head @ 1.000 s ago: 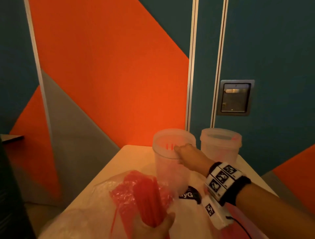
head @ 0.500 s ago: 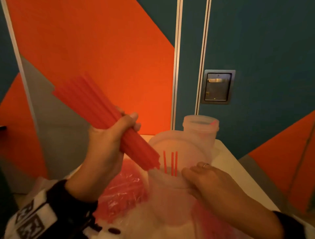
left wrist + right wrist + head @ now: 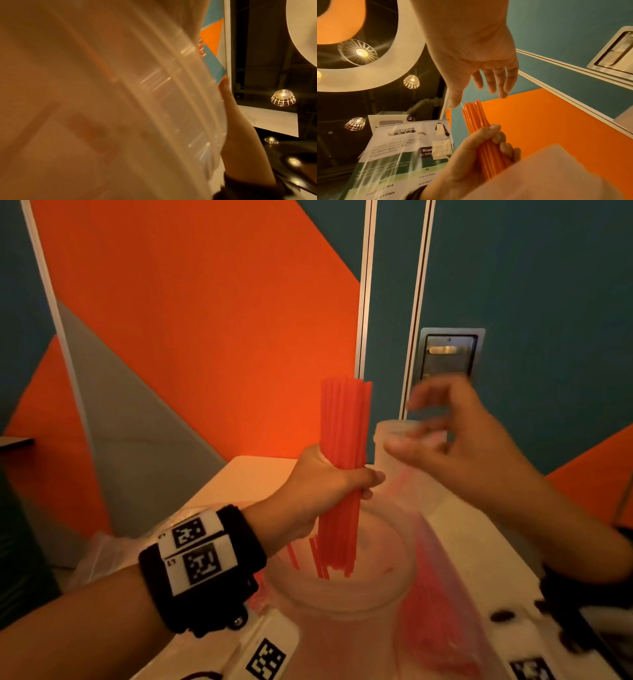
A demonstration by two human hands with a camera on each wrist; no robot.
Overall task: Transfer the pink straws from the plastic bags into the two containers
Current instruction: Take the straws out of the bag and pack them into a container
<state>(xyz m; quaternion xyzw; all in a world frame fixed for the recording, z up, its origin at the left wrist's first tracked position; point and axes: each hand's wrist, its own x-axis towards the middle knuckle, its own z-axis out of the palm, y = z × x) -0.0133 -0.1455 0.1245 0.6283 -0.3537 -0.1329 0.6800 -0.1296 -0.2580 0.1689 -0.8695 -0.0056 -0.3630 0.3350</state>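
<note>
left hand (image 3: 329, 487) gripping straw bundle (image 3: 344, 446) upright over near container (image 3: 342, 587) | right hand (image 3: 472, 436) hovering at 2 o'clock, fingers loose, holding nothing

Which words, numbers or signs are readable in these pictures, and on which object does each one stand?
"clusives 2025", first letters cut off: heading of the hanging banner.
"Scan" and "to refe", cut off: dark box on the same banner.
"2025 Refer to Win": banner's small print; the rest is too blurred.
"One Le Grand": lower banner; other names are partly legible only.
Black-and-white square codes, no words: left wrist band and table tags.
</note>
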